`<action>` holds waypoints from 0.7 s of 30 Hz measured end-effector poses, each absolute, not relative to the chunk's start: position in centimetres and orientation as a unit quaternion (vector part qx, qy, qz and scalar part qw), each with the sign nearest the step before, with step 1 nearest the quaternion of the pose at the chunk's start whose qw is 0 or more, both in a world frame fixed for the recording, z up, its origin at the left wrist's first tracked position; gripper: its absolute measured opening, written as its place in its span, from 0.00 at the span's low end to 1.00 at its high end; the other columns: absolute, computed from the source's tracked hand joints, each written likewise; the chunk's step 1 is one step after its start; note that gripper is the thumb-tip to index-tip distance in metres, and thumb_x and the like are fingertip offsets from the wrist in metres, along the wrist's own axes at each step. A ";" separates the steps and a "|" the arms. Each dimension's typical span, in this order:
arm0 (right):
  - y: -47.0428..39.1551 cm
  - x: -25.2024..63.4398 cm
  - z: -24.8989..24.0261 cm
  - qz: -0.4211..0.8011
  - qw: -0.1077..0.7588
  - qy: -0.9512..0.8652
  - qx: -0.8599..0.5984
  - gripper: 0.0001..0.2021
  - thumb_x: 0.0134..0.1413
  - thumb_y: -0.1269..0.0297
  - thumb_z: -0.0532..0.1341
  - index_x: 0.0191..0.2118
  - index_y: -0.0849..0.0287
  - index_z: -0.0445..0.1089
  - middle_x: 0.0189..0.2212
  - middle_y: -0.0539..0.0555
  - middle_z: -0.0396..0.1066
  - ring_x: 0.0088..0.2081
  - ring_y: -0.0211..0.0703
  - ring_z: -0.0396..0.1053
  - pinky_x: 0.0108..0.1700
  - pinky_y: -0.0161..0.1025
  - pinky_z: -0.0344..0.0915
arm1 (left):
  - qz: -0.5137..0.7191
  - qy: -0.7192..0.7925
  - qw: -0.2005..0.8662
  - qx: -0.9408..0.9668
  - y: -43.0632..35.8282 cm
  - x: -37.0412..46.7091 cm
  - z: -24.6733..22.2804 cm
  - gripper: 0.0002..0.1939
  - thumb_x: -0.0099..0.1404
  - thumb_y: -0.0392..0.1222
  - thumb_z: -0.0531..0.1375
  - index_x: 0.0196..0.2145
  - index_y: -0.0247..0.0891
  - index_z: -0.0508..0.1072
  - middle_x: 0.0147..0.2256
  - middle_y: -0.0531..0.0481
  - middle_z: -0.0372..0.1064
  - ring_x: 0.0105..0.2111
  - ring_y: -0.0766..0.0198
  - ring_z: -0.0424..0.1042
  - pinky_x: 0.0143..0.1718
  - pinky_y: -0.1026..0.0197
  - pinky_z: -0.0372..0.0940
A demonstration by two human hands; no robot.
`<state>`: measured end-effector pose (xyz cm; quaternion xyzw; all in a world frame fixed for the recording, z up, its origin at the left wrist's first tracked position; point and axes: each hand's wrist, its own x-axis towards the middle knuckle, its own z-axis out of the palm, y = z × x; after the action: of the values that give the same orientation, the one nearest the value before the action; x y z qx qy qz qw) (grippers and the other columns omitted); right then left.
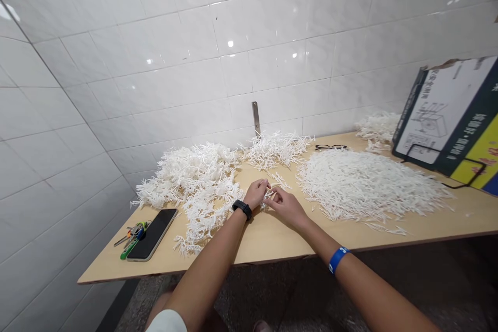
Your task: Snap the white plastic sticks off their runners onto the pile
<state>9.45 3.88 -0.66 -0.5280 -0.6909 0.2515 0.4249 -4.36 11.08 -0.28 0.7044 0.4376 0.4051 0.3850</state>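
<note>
I'm seeing my left hand and right hand half-curled about a white sprig; which is gripping, I cannot tell. Bare table is lying open toward the front edge, white clumps crowding left, a loose heap right.

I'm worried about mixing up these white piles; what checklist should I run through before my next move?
1. Left hand and right hand off the big piles: ok, they meet between the left pile and right pile.
2. Firm hold on a piece: cannot tell, fingers hide it.
3. Gap between piles free of strays: not ok, loose pieces lie beyond the hands.
4. Phone fully on the table: ok.
5. Glasses free of the right pile: cannot tell, they sit at its far edge.
</note>
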 end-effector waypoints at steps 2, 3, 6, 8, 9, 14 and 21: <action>3.8 9.4 -0.5 0.251 0.433 -0.680 -0.536 0.20 0.51 0.48 0.59 0.45 0.54 0.64 0.22 0.46 0.65 0.24 0.39 0.62 0.26 0.34 0.52 | 0.393 0.427 0.381 0.719 11.1 -4.4 -0.5 0.20 0.65 0.54 0.49 0.26 0.35 0.67 0.20 0.55 0.57 0.23 0.68 0.57 0.27 0.64 0.54; 3.7 9.4 -0.5 0.246 0.432 -0.678 -0.541 0.19 0.51 0.48 0.59 0.46 0.54 0.64 0.23 0.46 0.66 0.24 0.40 0.63 0.26 0.34 0.52 | 0.390 0.424 0.380 0.724 11.0 -4.4 -0.6 0.21 0.65 0.54 0.49 0.26 0.35 0.67 0.21 0.55 0.57 0.23 0.68 0.58 0.27 0.64 0.54; 3.7 9.4 -0.6 0.214 0.396 -0.710 -0.541 0.12 0.55 0.52 0.55 0.33 0.55 0.67 0.23 0.49 0.67 0.25 0.39 0.62 0.27 0.34 0.51 | 0.393 0.427 0.381 0.720 10.9 -4.3 -0.6 0.21 0.66 0.53 0.48 0.28 0.35 0.69 0.21 0.54 0.59 0.24 0.67 0.60 0.29 0.64 0.55; 3.7 9.5 -0.6 0.193 0.374 -0.743 -0.520 0.16 0.58 0.55 0.53 0.24 0.57 0.64 0.21 0.51 0.67 0.24 0.39 0.61 0.28 0.35 0.50 | 0.398 0.443 0.374 0.711 10.8 -4.2 -0.5 0.21 0.66 0.52 0.47 0.28 0.35 0.69 0.20 0.54 0.59 0.23 0.67 0.60 0.29 0.64 0.56; 3.7 9.5 -0.7 0.186 0.371 -0.757 -0.504 0.17 0.59 0.56 0.52 0.21 0.57 0.62 0.21 0.51 0.67 0.24 0.39 0.60 0.28 0.36 0.50 | 0.400 0.452 0.367 0.707 10.8 -4.1 -0.4 0.21 0.66 0.51 0.47 0.28 0.35 0.70 0.20 0.55 0.58 0.23 0.67 0.59 0.29 0.64 0.55; 2.7 9.1 -0.6 0.168 0.392 -0.799 -0.423 0.19 0.59 0.59 0.50 0.18 0.58 0.57 0.17 0.49 0.61 0.21 0.37 0.55 0.28 0.36 0.49 | 0.440 0.495 0.326 0.675 11.3 -4.0 -0.3 0.19 0.66 0.47 0.46 0.24 0.35 0.67 0.19 0.53 0.59 0.22 0.67 0.59 0.28 0.63 0.54; 2.1 9.5 -0.6 0.253 0.552 -0.650 -0.457 0.16 0.61 0.54 0.50 0.29 0.58 0.66 0.23 0.50 0.66 0.24 0.37 0.61 0.27 0.35 0.57 | 0.472 0.504 0.380 0.615 11.8 -4.7 -0.1 0.18 0.67 0.48 0.47 0.25 0.36 0.65 0.16 0.57 0.52 0.18 0.69 0.53 0.23 0.64 0.49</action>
<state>9.46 2.07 -0.58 -0.4571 -0.6498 0.2528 0.5521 -4.66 11.77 -0.05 0.6153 0.5041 0.4717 0.3804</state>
